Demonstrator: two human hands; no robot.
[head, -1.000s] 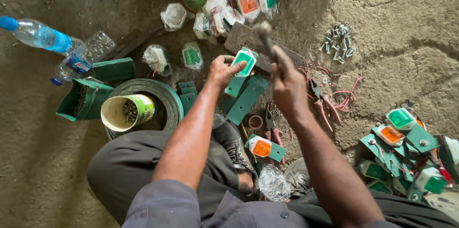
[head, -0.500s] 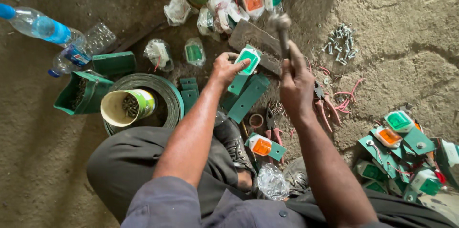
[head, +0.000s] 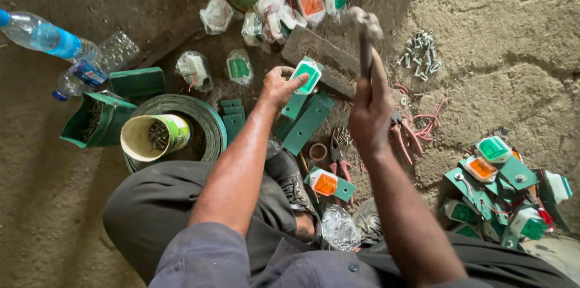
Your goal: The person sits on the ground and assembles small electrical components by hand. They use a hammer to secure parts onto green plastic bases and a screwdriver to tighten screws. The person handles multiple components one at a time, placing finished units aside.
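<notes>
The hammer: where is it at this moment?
In the head view, the hammer is raised in the right hand, right of centre, above the wooden block where the left hand holds a green reflector.

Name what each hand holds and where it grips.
Right hand grips a hammer by its handle. Left hand pinches a green lamp at its lower end.

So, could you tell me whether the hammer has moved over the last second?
Yes. The hammer in the right hand has swung right and toward the person, off the grey block edge, while the left hand holds the green-lensed part.
</notes>
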